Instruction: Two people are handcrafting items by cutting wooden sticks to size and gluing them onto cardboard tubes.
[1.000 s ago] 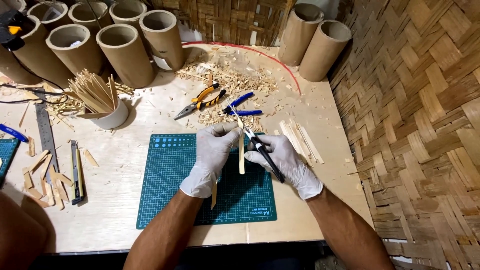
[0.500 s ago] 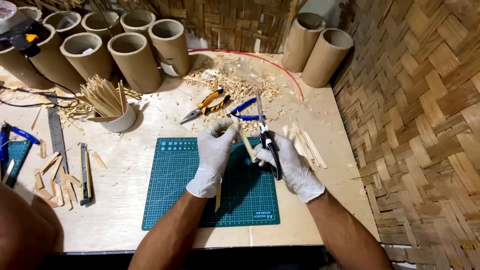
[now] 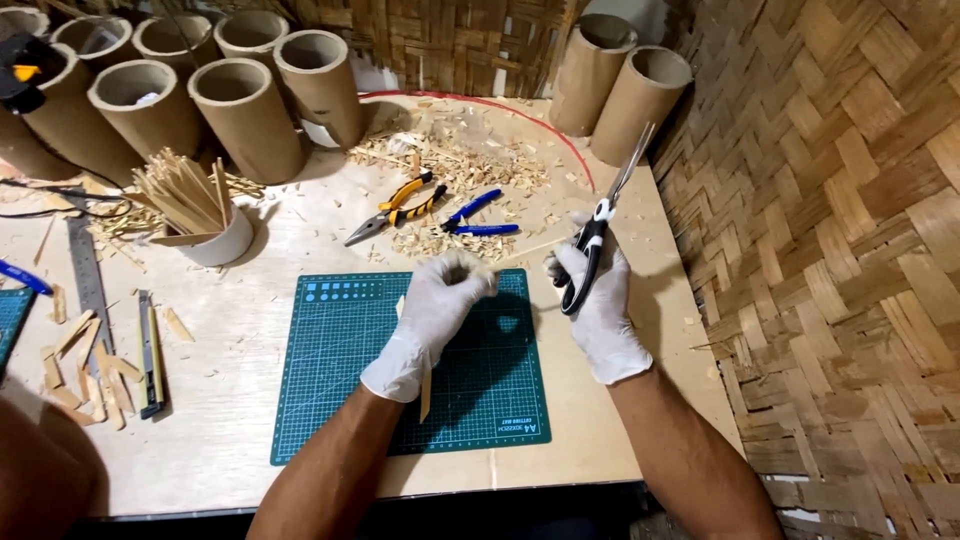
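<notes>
Right now both gloved hands hover over the green cutting mat on the pale worktop. Left hand is curled, fingers pressed together around a thin bamboo strip whose lower end pokes out below the wrist, hanging above the mat. Right hand is up beside it, fingers wrapped through the black handles of a pair of scissors, blades closed and pointing up and away toward the woven wall. Hands are near each other but not touching. Just beyond the mat lie yellow-handled pliers and blue-handled pliers amid a scatter of wood shavings. Off to the left, a white cup stuffed with bamboo sticks, cardboard tubes behind it, and a steel ruler near cut slivers.
</notes>
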